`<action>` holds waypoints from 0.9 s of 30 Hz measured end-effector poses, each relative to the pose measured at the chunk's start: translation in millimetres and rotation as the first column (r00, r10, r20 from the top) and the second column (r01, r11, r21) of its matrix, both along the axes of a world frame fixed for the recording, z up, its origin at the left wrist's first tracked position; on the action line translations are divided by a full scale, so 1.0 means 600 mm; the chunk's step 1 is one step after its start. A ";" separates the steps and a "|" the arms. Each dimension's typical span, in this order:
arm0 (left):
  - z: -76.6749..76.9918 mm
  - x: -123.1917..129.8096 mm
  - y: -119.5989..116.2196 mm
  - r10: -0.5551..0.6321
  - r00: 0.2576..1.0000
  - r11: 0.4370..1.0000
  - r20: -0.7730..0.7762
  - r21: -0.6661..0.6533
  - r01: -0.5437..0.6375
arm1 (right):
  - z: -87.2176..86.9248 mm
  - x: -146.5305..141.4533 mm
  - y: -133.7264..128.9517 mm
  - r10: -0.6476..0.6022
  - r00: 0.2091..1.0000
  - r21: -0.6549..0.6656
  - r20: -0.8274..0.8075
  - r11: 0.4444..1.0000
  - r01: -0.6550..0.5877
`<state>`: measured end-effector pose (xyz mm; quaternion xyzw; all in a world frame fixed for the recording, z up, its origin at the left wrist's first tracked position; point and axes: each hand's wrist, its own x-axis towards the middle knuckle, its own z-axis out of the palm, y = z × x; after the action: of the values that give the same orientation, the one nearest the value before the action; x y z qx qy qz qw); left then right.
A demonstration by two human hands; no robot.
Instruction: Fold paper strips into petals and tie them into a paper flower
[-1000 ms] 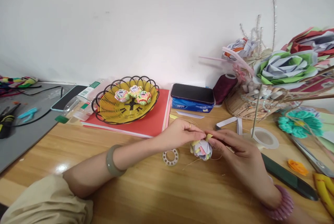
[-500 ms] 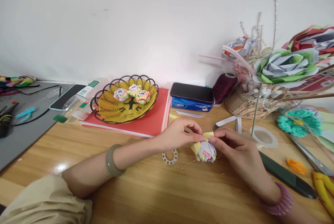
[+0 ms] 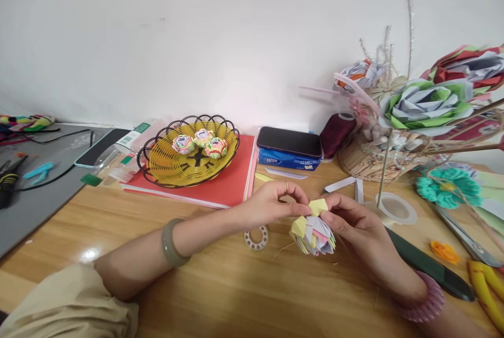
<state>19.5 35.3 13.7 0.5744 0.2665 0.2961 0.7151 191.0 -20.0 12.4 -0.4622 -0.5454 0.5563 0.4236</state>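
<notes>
Above the table I hold a paper flower (image 3: 314, 234) with white, yellow and pink folded petals, its bloom facing down and toward me. My left hand (image 3: 273, 202) pinches its upper edge at a yellow petal (image 3: 318, 206), thumb and forefinger together. From the other side, my right hand (image 3: 356, 225) grips the same edge, its thumb just below the yellow petal. Part of the flower's back is hidden by my fingers. A thin string or wire sticks out beside the flower on the left. Near my left wrist lies a roll of tape (image 3: 255, 238).
A yellow basket (image 3: 165, 167) with three small paper flowers stands on red paper (image 3: 236, 191). Behind my hands, a phone (image 3: 289, 141) rests on a blue tissue pack (image 3: 289, 158). At right are a flower arrangement (image 3: 381, 159), scissors (image 3: 468, 235) and a dark green tool (image 3: 433, 267).
The flower has shifted slightly right and tipped, so more of its petals show. The yellow petal at the top stands out more between my fingers. Both hands keep their hold.
</notes>
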 end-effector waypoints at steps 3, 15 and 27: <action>0.001 0.001 -0.003 0.012 1.000 1.000 -0.018 -0.005 -0.012 | -0.005 0.002 0.000 0.022 0.999 -0.013 -0.025 1.000 -0.022; 0.002 0.004 -0.007 0.040 0.998 0.998 -0.055 -0.038 -0.042 | 0.005 -0.004 -0.004 -0.058 0.992 0.061 0.108 0.997 0.052; -0.003 0.005 -0.004 0.054 0.998 0.986 -0.044 -0.154 -0.060 | 0.004 -0.006 -0.003 -0.062 0.978 0.119 0.202 0.992 0.038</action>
<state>22.5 32.9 11.8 0.5146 0.3192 0.2834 0.7436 187.7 -21.9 14.7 -0.5056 -0.6054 0.4627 0.4048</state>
